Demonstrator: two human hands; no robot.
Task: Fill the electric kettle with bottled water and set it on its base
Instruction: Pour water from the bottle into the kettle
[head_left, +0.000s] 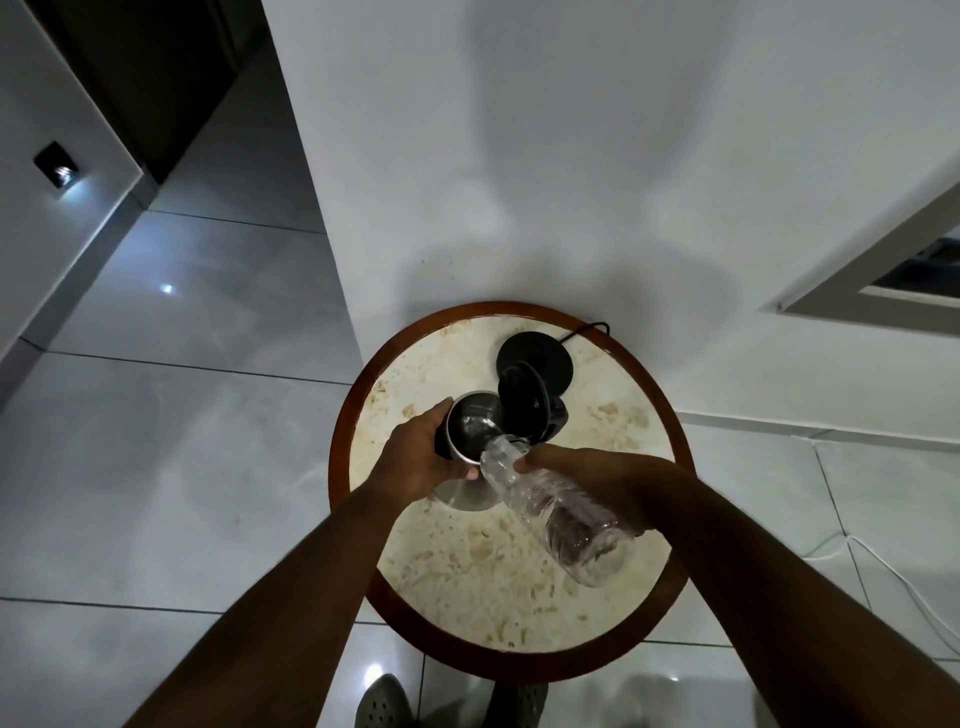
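Head view: right hand (597, 478) clamps tilted bottle (556, 506), neck over kettle (470, 431) mouth; left hand (421, 457) grips kettle; base (535, 364) just behind.

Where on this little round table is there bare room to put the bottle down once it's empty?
The near half of the table, toward the person, is bare marble under the tilted bottle. A smaller patch lies at the right edge, right of the kettle. The far side is crowded: the base, its cord, and the open lid.
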